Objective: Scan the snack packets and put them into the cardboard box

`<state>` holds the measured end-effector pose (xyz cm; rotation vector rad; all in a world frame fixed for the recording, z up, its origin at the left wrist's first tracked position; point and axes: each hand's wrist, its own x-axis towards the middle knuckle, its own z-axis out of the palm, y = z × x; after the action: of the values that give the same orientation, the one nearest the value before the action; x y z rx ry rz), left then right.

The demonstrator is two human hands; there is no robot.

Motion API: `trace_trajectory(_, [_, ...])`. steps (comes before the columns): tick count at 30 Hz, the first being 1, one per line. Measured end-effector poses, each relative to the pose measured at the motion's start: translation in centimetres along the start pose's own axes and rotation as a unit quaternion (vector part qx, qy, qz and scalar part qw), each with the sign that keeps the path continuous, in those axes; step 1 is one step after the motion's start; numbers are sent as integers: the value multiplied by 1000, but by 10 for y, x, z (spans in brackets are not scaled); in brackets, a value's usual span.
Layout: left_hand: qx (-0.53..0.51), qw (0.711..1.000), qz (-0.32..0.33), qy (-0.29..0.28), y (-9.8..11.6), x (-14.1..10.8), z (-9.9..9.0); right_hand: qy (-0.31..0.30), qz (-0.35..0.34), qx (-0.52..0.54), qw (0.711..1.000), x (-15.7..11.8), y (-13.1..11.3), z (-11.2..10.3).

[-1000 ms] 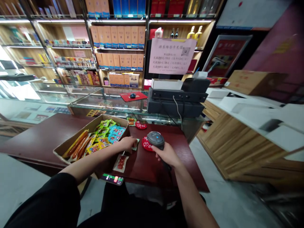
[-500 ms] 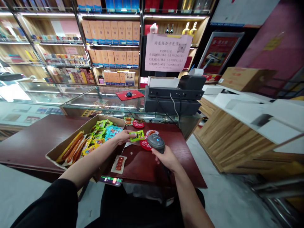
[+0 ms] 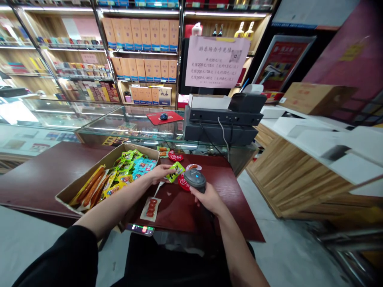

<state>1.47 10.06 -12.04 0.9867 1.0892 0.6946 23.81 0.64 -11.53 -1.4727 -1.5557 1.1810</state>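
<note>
Pinching a green packet [image 3: 176, 171] by one end above the bench [image 3: 231, 199], seemingly to leave its printed face uncovered, your left hand [image 3: 159, 173] hovers near the scanner [image 3: 195, 178] clasped in your right hand [image 3: 209, 198].

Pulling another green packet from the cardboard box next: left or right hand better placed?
Left hand, likely: it is just beside the cardboard box, though it would probably have to put down its green packet first. The right hand is farther off and wrapped around the scanner.
</note>
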Motion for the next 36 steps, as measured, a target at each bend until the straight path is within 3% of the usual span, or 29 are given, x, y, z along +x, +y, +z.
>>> trace_trajectory(4, [-26,999,21,-5,-3,3,2,-5,22,-5,1000,2,6,6])
trace_trajectory(10, [-18,993,52,105,-5,12,-1,-10,20,-3,1000,-2,14,12])
trace_trajectory(23, [-62,991,79,87,-6,13,2,4,8,-11,1000,-3,13,5])
trace_trajectory(28, [-31,992,79,89,-5,11,3,5,9,-16,1000,-7,8,3])
trace_trajectory(33, [-16,993,85,80,7,4,-4,-28,-9,-31,999,1,-13,4])
trace_trajectory(36, [-29,991,105,76,28,-8,-23,-69,-15,-31,997,13,-34,7])
